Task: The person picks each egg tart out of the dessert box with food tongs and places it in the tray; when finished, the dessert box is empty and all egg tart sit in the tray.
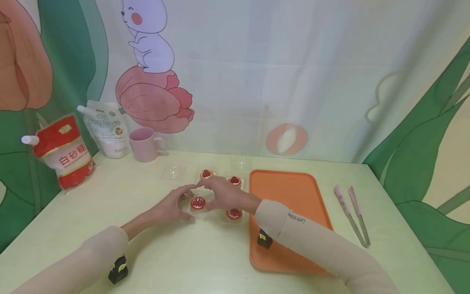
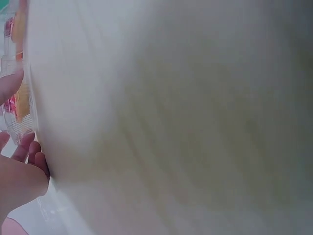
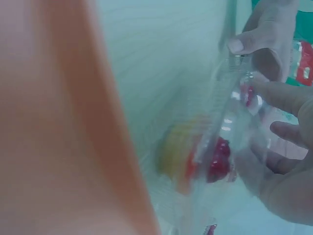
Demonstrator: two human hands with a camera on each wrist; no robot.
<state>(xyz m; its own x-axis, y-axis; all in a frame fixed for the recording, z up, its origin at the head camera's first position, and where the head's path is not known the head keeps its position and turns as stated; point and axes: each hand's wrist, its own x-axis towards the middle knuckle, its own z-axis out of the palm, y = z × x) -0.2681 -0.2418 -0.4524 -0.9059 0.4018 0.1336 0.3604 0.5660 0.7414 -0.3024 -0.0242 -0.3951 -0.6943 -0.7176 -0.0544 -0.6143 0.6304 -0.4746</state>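
Note:
Both hands are around a clear plastic box with a red-topped tart (image 1: 198, 203) inside. My left hand (image 1: 171, 207) grips its left side, thumb at the near edge and fingers at the far side. In the left wrist view the thumb lies against the clear plastic box (image 2: 24, 120). From the right, my right hand (image 1: 225, 193) holds the same box, thumb low and fingertips at its far edge. Right beside them are more tarts: one behind (image 1: 206, 174), one partly hidden behind the right hand (image 1: 235, 181), and one at the near right (image 1: 234, 214).
An orange tray (image 1: 282, 183) lies under the right forearm. Farther right are pink-ended tongs (image 1: 354, 218). Clear plastic lids (image 1: 174, 172) lie at the back. A pink mug (image 1: 143, 145), a white pouch (image 1: 108, 128) and a red sugar bag (image 1: 66, 153) stand back left.

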